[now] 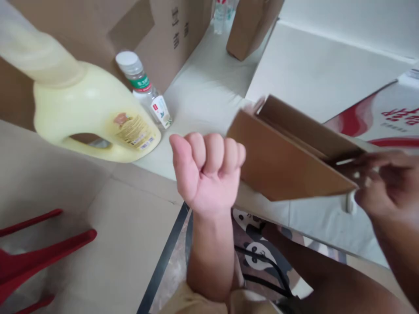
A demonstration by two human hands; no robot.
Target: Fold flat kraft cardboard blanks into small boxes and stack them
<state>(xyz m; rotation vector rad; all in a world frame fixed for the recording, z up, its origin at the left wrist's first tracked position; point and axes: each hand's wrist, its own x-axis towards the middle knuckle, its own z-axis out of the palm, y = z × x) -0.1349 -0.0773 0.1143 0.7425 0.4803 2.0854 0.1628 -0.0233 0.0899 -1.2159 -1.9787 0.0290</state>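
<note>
On the pale, creased surface we see 1 pale-yellow plastic jug, 1 clear, white-capped plastic bottle, 1 large brown cardboard carton and 1 smaller brown box.

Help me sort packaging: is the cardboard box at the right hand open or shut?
Open: the cardboard box shows its inside between two walls.

Yellow jug near white-capped bottle; large carton behind both; red legs at lower left.
</note>
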